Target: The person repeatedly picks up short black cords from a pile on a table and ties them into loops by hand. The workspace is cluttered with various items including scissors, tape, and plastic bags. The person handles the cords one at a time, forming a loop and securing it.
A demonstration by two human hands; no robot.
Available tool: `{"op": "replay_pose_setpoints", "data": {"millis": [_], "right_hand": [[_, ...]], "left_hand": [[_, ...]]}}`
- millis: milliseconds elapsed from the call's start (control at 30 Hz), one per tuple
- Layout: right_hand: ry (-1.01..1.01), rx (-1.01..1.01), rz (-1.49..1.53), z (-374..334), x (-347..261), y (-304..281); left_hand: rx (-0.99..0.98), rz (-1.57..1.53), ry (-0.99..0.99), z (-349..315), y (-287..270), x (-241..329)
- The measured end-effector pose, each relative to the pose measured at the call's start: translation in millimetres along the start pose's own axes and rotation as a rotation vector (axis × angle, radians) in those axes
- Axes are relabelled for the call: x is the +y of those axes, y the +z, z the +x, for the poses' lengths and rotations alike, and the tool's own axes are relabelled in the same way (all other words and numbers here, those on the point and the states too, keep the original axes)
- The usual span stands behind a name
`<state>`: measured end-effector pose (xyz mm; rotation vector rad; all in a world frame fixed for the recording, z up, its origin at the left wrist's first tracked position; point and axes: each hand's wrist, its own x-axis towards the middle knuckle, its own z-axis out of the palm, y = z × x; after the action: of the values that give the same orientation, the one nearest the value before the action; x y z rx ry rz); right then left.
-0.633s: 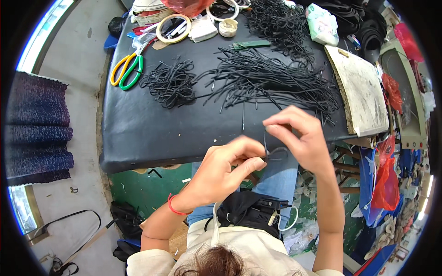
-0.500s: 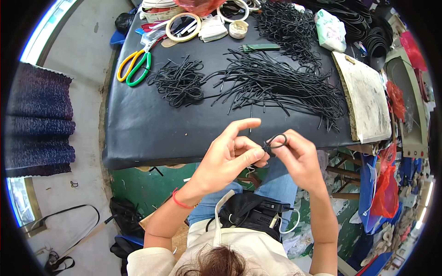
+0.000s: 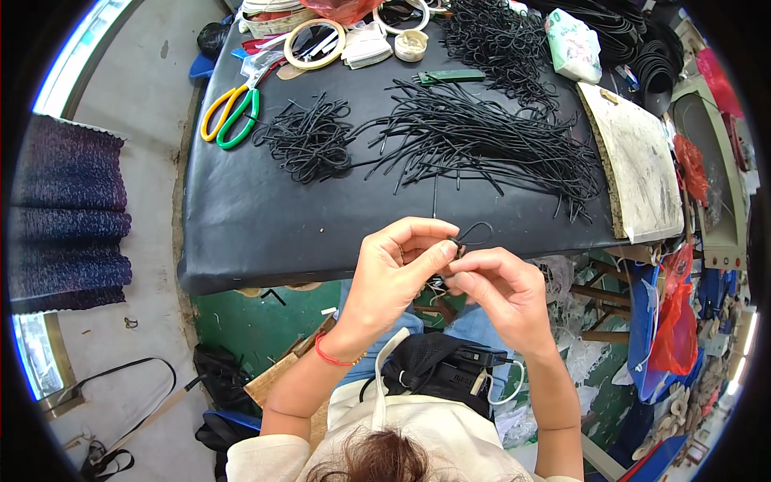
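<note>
Between my two hands is a thin black cord [image 3: 479, 227] bent into a small loop that sticks up. My left hand [image 3: 401, 261] pinches it at the loop's base with thumb and forefinger. Just below, the thumb and fingertips of my right hand [image 3: 502, 291] close on the lower part of the cord, mostly hidden by the fingers. Beyond my hands, a spread bundle of straight black cords [image 3: 490, 149] lies on the black-covered table [image 3: 265, 233]. Left of it sits a tangled pile of looped black cords [image 3: 309, 138].
Scissors [image 3: 231, 116] with one yellow and one green handle lie at the table's left. At the back are a tape roll [image 3: 315, 44], a small round tub [image 3: 410, 46], a green tool [image 3: 450, 76] and more tangled cord [image 3: 498, 40]. A worn board [image 3: 634, 165] covers the right edge.
My right hand has shifted down and left, from the loop to the cord below it. My left forefinger has come down onto the cord. The loop now stands above the fingers.
</note>
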<state>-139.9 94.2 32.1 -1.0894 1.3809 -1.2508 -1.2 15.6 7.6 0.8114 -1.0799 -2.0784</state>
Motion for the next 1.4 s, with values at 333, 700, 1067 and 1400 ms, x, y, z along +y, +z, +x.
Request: {"op": "replay_pose_setpoints", "data": {"millis": [333, 700, 1067, 1400], "right_hand": [[-0.029, 0.335, 0.025, 1, 13, 16], [-0.020, 0.233, -0.021, 8, 17, -3], [0.116, 0.282, 0.156, 9, 18, 0], [0.015, 0.350, 0.138, 9, 14, 4]], "left_hand": [[0.146, -0.041, 0.194, -5, 20, -19], [0.084, 0.483, 0.307, -6, 12, -13], [-0.200, 0.646, 0.251, -9, 15, 0], [-0.098, 0.241, -0.114, -13, 14, -16]]}}
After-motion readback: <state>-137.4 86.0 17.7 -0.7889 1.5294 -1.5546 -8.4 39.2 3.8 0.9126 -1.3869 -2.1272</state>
